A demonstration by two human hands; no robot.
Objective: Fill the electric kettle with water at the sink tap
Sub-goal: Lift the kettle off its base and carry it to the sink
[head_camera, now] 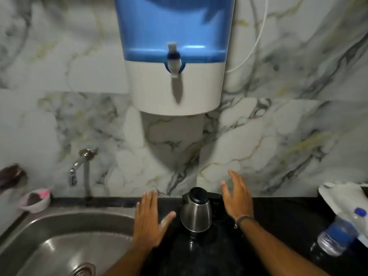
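Steel and black plastic made up the electric kettle (196,213), which stood upright on the dark table (278,214), close against the marbled wall. Only the head view was given, and every place below is told from the kettle.

Just left of the kettle the left hand (148,220) hovered flat, fingers spread, holding nothing, its thumb stretched toward the steel side but apart from it. Just right of the kettle the right hand (237,198) was likewise unclenched and empty, raised near the black handle side; a band sat on that wrist. The two hands flanked the kettle, probably so that one could take the handle while the other steadied the body.

Further left of the kettle lay the steel sink (59,226), and above its far rim, well left of the kettle, the tap (78,166) came out of the wall. No water could be made out running from it. The kettle therefore had yet to be lifted and carried leftward under the spout, and the filling appeared not to have begun.

High above the kettle hung a blue and white water purifier (175,56) with its own small spigot. Far right of the kettle a plastic bottle (336,236) stood beside a white bag (342,196). Beyond the tap, a small bowl (36,200) sat by the sink's corner.
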